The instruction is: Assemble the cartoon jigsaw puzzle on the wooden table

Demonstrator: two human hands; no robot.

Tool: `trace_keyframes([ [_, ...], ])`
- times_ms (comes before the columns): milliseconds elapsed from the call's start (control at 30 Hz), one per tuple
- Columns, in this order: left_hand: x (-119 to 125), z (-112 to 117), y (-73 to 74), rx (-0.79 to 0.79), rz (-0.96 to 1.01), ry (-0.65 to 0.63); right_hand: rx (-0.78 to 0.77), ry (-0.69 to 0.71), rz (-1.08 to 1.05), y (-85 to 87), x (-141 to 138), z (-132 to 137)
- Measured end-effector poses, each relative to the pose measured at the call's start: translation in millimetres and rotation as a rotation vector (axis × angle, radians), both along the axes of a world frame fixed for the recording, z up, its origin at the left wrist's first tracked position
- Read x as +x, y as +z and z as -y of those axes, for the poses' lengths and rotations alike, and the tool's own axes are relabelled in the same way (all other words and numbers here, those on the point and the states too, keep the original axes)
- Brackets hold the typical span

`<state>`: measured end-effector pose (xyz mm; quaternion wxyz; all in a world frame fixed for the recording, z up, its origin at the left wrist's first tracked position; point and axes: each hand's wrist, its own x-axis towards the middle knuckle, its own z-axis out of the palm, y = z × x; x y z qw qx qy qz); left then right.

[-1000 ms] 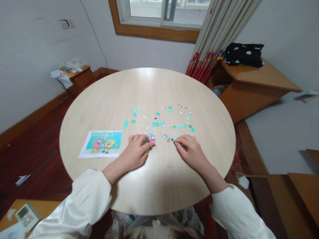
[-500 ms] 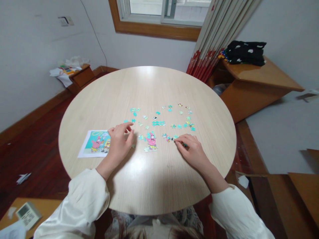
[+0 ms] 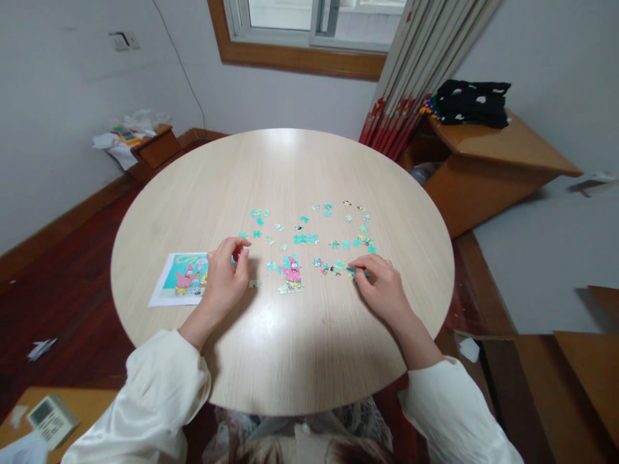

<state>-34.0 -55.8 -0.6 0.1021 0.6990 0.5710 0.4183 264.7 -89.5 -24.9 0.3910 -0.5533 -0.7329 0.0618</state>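
My left hand [image 3: 226, 270] hovers at the right edge of a printed cartoon picture [image 3: 181, 277], with thumb and forefinger curled and a small gap between the tips. Right of centre, my right hand [image 3: 382, 283] rests low over the table, its fingertips pinched at a small teal puzzle piece [image 3: 351, 269], partly covered. Between the hands lies a joined puzzle section [image 3: 291, 274] showing a pink starfish character. A short row of small pieces [image 3: 320, 265] reaches from there towards my right fingers. Behind it sits a joined teal strip [image 3: 305, 239].
Loose puzzle pieces [image 3: 260, 213] lie scattered across the middle of the round wooden table [image 3: 193, 187], with more [image 3: 362, 237] towards the right. A wooden cabinet [image 3: 507, 148] with dark cloth [image 3: 471, 103] stands beyond at the right. A window is behind the table.
My right hand has shifted slightly right, uncovering small pieces beside its fingertips. My left hand has drawn a little left, its thumb and forefinger closer together.
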Motion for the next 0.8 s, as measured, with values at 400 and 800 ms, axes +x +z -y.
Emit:
trace_keyframes([
  [400, 2, 1, 3.4, -0.063, 0.015, -0.021, -0.005, 0.085, 0.031, -4.7, -5, 2],
  [800, 1, 0, 2.6, 0.020, 0.013, -0.065, 0.073, -0.120, -0.078, -0.2, 8, -1],
])
